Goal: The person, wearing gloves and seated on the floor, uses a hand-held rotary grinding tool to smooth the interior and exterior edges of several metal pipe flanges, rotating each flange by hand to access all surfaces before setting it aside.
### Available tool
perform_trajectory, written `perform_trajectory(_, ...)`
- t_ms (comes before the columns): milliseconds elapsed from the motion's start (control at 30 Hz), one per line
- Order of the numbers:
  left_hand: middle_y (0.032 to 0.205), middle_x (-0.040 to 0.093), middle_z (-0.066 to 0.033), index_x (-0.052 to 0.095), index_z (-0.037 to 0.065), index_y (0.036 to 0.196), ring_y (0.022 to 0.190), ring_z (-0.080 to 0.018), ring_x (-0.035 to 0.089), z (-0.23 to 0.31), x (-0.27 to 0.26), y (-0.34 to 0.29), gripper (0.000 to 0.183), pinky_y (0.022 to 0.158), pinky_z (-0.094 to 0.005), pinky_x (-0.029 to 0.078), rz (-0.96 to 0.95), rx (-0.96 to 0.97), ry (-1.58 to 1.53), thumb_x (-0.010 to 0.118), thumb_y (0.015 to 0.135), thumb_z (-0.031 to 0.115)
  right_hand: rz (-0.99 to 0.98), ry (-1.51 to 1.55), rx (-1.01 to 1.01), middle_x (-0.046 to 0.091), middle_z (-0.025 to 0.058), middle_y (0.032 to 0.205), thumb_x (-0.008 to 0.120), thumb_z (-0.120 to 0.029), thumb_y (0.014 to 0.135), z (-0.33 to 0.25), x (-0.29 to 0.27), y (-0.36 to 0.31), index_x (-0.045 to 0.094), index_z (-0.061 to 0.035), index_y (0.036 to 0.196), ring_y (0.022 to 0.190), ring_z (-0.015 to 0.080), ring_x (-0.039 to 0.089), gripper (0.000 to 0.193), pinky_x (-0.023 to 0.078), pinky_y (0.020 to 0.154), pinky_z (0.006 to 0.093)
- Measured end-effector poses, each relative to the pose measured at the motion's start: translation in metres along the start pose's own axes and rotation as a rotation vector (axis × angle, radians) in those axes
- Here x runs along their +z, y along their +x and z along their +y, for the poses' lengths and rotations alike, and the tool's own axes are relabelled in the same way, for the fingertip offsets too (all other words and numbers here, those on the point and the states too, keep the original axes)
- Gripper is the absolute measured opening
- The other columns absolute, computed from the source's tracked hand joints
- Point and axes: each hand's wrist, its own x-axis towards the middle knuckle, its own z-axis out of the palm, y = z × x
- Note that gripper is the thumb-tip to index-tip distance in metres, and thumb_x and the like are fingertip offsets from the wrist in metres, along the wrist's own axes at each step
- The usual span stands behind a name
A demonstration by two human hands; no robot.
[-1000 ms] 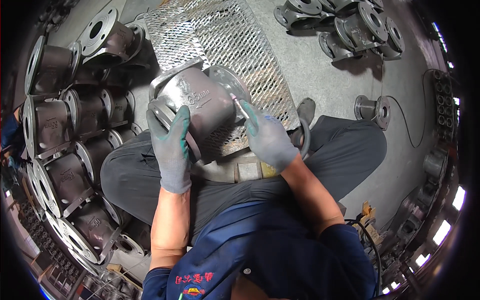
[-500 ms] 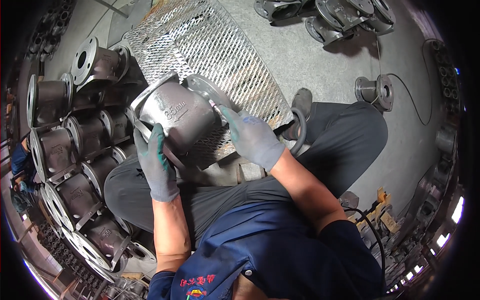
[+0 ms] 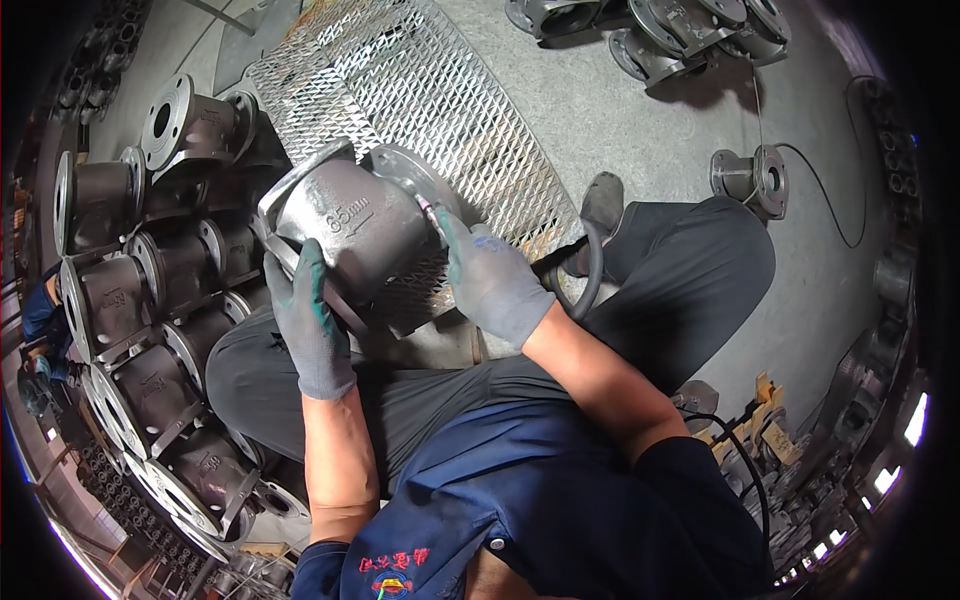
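A grey cast-metal valve body (image 3: 352, 228) with flanged ends lies tilted in front of me, at the near end of a metal grating. My left hand (image 3: 308, 325), in a grey and green glove, grips the flange at its near left, thumb raised along the casting. In my gloved right hand (image 3: 492, 277) is a slim pen-like tool (image 3: 427, 211), its tip near the inner side of the right-hand flange. The fingers hide most of the tool, so its exact kind cannot be told.
Several similar flanged castings (image 3: 110, 300) are stacked at my left. More castings (image 3: 680, 40) lie at the far right, and a single one (image 3: 748, 182) stands beyond my right knee. The expanded-metal grating (image 3: 430, 90) stretches ahead. A dark hose (image 3: 597, 265) curves beside my foot.
The valve body has turned slightly, its raised marking shifting up a little. My right hand has moved slightly left with the tool, and the hose by my foot has shifted left.
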Motion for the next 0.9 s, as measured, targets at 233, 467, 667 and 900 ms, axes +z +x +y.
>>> perform_trajectory(233,0.151,0.059,-0.0355,0.068,0.005,0.150,0.129,-0.0427,0.070,-0.002,-0.008,-0.003,0.042,0.105,-0.0434,0.060,-0.054,0.313,0.428,0.064,0.109,0.014,0.009,0.059,0.015,0.072,0.0296,0.107,0.058,-0.012,0.105,0.002,-0.001,0.007,0.047,-0.0004,0.161,0.103,0.0500,0.071,0.058,0.057,0.094,0.0580)
perform_trajectory(467,0.165,0.043,-0.0421,0.070,0.006,0.151,0.146,-0.0478,0.060,0.000,-0.004,-0.006,0.041,0.116,-0.0451,0.054,-0.116,0.122,0.168,0.056,0.113,0.012,0.026,0.094,0.031,0.071,0.0312,0.109,0.058,-0.012,0.106,0.007,0.005,0.004,0.045,-0.0075,0.166,0.104,0.0502,0.071,0.062,0.057,0.094,0.0582)
perform_trajectory(667,0.169,0.038,-0.0417,0.074,0.003,0.146,0.150,-0.0446,0.057,0.016,0.004,-0.006,0.038,0.121,-0.0419,0.049,-0.129,0.075,0.095,0.057,0.113,0.010,-0.003,0.102,0.116,0.069,0.0311,0.111,0.059,-0.013,0.106,0.007,0.008,-0.001,0.040,-0.0159,0.172,0.101,0.0506,0.071,0.070,0.057,0.093,0.0585)
perform_trajectory(900,0.164,0.050,-0.0208,0.017,-0.008,0.177,0.143,-0.0232,0.054,0.026,0.004,-0.010,0.105,0.122,-0.0351,0.042,-0.110,-0.153,-0.329,0.082,0.097,0.012,-0.024,0.089,0.152,0.074,0.0313,0.109,0.057,-0.012,0.106,0.005,0.005,0.002,0.048,-0.0090,0.166,0.104,0.0495,0.072,0.061,0.057,0.097,0.0575)
